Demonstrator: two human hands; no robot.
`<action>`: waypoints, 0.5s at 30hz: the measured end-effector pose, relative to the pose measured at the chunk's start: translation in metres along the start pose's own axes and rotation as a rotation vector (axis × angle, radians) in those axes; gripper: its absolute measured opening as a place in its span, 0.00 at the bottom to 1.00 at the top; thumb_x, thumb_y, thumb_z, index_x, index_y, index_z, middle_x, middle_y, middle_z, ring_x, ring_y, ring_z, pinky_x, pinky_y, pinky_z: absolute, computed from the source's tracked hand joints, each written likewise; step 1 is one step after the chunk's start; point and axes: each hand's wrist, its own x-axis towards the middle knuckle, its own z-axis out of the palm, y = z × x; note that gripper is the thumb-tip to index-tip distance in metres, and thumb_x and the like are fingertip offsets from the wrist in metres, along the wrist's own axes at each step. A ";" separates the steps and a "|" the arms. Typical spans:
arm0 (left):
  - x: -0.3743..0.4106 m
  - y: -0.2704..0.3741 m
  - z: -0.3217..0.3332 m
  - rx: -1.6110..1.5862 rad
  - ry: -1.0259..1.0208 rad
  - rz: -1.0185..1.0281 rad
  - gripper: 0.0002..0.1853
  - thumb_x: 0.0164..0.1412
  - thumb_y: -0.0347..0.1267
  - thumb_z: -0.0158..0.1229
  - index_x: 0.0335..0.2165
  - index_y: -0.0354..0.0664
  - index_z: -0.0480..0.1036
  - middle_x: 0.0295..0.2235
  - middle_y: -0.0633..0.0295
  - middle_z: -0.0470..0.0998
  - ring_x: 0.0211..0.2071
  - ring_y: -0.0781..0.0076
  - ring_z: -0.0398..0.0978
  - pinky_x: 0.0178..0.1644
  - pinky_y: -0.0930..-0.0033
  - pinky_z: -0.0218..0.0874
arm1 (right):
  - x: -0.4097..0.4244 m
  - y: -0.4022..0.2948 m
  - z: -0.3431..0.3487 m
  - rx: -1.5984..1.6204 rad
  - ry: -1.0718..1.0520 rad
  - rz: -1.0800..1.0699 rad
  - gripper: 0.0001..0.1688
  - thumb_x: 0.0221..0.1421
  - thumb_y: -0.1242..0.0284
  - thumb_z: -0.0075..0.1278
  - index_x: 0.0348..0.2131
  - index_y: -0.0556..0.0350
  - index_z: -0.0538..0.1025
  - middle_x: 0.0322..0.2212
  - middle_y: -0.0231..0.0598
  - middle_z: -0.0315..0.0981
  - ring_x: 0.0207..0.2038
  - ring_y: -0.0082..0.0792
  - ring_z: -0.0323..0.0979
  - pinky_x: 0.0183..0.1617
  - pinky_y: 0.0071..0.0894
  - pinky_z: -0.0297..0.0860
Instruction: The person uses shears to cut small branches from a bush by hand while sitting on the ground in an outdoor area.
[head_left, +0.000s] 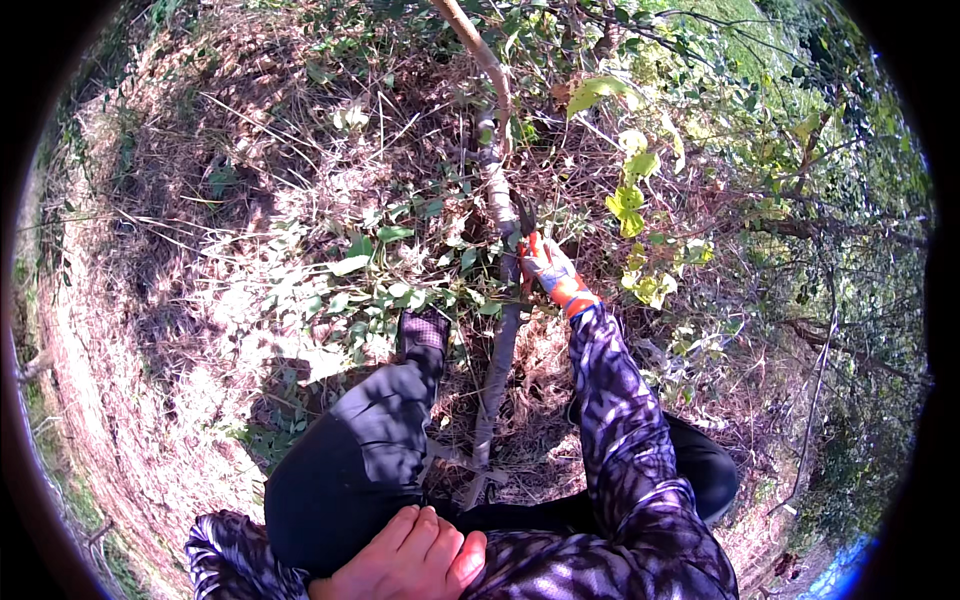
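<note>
My right hand (553, 268), in an orange and grey work glove, reaches forward to the right side of a tree branch (499, 349) lying between my legs. Its fingers curl around something with a dark end (525, 214) just ahead of them, perhaps a tool; what it is cannot be made out. My left hand (420, 551) is bare and rests on my lap at the bottom of the view, the fingers side by side. Nothing shows in it, though its palm is hidden. Leafy stems (375, 296) lie left of the branch, close to my shoe (424, 328).
A curved brown stem (476, 45) comes down from the top to the branch. Yellow-green vine leaves (628, 206) hang right of my gloved hand. Dense shrubs and thin twigs (825, 337) stand along the right; dry grass and straw (187, 390) cover the ground at left.
</note>
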 end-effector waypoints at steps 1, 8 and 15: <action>0.001 0.000 0.000 -0.004 0.001 0.002 0.13 0.55 0.33 0.51 0.38 0.37 0.70 0.29 0.54 0.72 0.36 0.59 0.72 0.48 0.62 0.63 | -0.005 -0.009 0.006 -0.085 0.093 0.018 0.21 0.51 0.69 0.55 0.42 0.54 0.66 0.28 0.29 0.66 0.28 0.24 0.66 0.29 0.27 0.67; 0.004 -0.003 -0.002 -0.005 0.011 0.027 0.13 0.54 0.32 0.51 0.38 0.37 0.70 0.28 0.55 0.71 0.35 0.59 0.71 0.47 0.62 0.63 | -0.010 -0.008 -0.001 -0.188 0.072 0.070 0.21 0.49 0.71 0.53 0.40 0.54 0.61 0.26 0.37 0.67 0.23 0.28 0.68 0.24 0.30 0.67; 0.002 0.000 0.001 -0.001 0.020 -0.011 0.12 0.55 0.33 0.51 0.36 0.38 0.71 0.28 0.55 0.71 0.35 0.59 0.71 0.47 0.62 0.63 | -0.035 -0.032 -0.002 0.213 -0.003 -0.070 0.25 0.48 0.80 0.49 0.48 0.58 0.67 0.35 0.28 0.70 0.36 0.21 0.67 0.41 0.23 0.66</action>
